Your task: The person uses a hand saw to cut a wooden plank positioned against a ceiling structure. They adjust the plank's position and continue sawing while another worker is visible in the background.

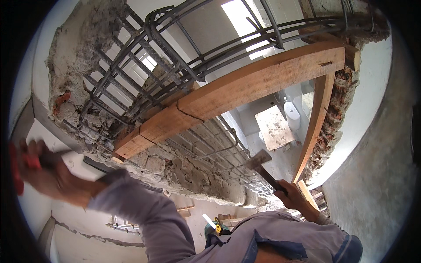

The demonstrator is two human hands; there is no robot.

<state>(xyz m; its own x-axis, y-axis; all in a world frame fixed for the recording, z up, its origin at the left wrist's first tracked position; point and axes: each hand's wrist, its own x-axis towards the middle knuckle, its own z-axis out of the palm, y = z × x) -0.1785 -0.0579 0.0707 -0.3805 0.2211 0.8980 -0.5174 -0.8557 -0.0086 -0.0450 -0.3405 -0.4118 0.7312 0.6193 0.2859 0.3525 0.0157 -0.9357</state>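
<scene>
My right hand (293,199) grips a hammer (265,171) by its dark handle, its metal head tilted up beside the broken opening. Out at the far left, smeared by motion, my left hand (55,179) is closed round a red-handled tool (17,164). A dark, narrow part juts from that hand; what kind of tool it is I cannot make out. Between and beyond my hands a wooden plank (245,87) spans the gap, with thin wire looped round its left part. Neither hand touches the plank.
Steel reinforcing bars (131,61) run behind and above the plank. Rough broken masonry (175,173) lies under its left end. A wooden upright (316,122) stands by the jagged right edge. Below, through the opening, are a stained board (274,127) and a white toilet (291,115).
</scene>
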